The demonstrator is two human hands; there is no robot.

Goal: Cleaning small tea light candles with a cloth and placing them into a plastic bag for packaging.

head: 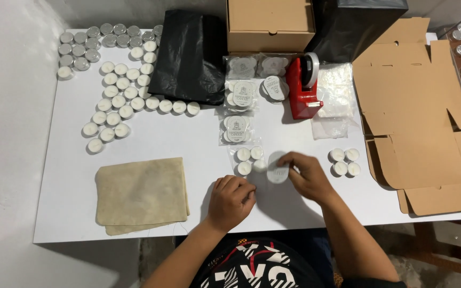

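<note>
White tabletop carries everything. Largest item: flattened cardboard box blank, well to the right of the right-hand fingers. Closed cardboard box and black plastic bag lie far beyond the fingertips. Folded beige cloth sits left of the left hand. Loose tealight candles spread beyond and left of the left fingers. Red tape dispenser stands beyond the right fingers, clear plastic bags just right of it, finished sealed packs just left of it.

Right hand: fingers closed on a round white label, thumb and forefinger pinching its edge. Left hand: fingers curled in together; whether anything is between them cannot be told. Open tealight pack of three or four candles lies just beyond the left fingertips and touches the label's left edge. Four spare tealights sit right of the right knuckles.

Judgement: step in hand appears to be seating the label on the pack. Done well: keep the candles squared and touching, centre the label, steady the pack with the left fingers, avoid creasing the plastic.
</note>
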